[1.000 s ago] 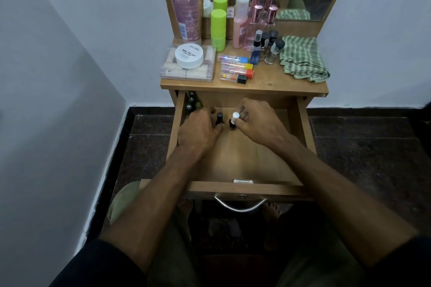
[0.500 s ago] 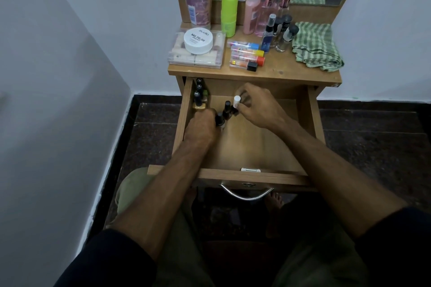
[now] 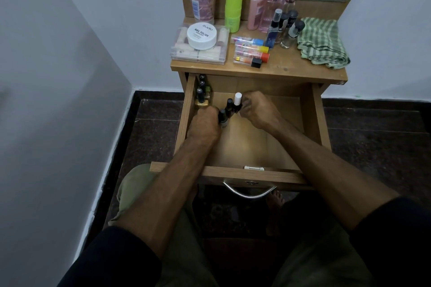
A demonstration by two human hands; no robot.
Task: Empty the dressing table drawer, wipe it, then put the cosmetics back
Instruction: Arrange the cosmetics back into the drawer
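Both hands have carried their small bottles toward the drawer's point(image 3: 314, 109) 11 o'clock corner.
Left hand point(image 3: 205, 121) grips a dark-capped bottle point(image 3: 222, 117); right hand's point(image 3: 258, 109) fingers pinch the white-capped bottle point(image 3: 238, 100), probably to line them up beside the row point(image 3: 201, 92) along the left wall. More cosmetics and a green cloth point(image 3: 323, 42) wait on the desk point(image 3: 291, 67), wedged between white walls above dark floor tiles.

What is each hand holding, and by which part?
Left hand grips a dark-capped bottle by its body; right hand pinches the white-capped bottle below its cap.
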